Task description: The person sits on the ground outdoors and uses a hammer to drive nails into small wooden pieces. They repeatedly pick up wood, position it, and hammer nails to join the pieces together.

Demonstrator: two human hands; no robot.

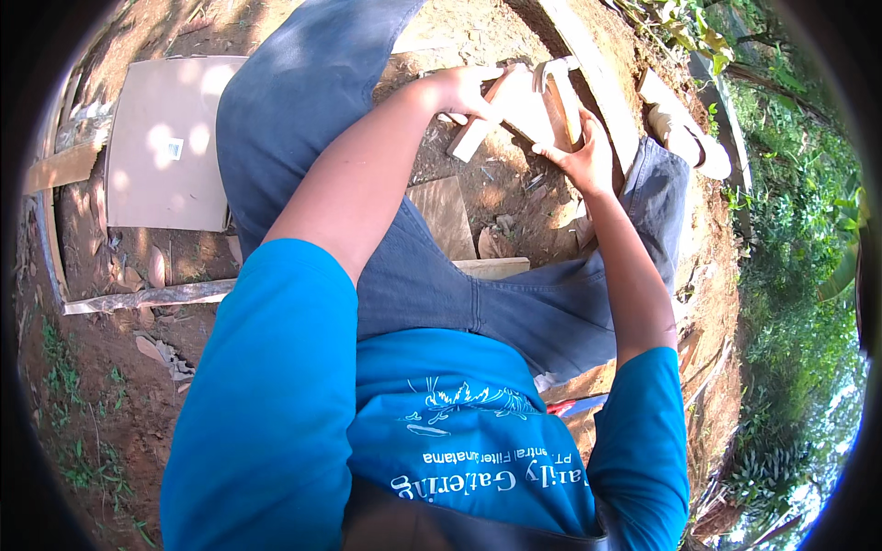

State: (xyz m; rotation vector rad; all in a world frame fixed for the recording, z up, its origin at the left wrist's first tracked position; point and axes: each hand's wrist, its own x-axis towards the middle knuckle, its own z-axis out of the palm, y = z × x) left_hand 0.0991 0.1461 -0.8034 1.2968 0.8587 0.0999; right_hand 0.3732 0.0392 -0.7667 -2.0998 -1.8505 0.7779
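Between my hands is a small light-coloured wooden piece (pixel 529 108), made of several flat boards set at angles, like a frame or open box. My left hand (pixel 462 92) is closed on its left side, by a short wooden strip (pixel 475 138) that slants down toward me. On the right side my right hand (pixel 584 154) grips the piece, thumb on the near edge and fingers round the outer board. How the boards are joined is too small to tell. The piece lies low over the soil between my bent legs.
A wide pale board (pixel 165 188) lies left of my leg, a thin pole (pixel 152 299) below it. A long plank (pixel 602 73) runs past my right hand. Another board (pixel 443 216) and a short wood strip (pixel 496 267) lie between my legs. Green plants (pixel 799 230) grow at the right.
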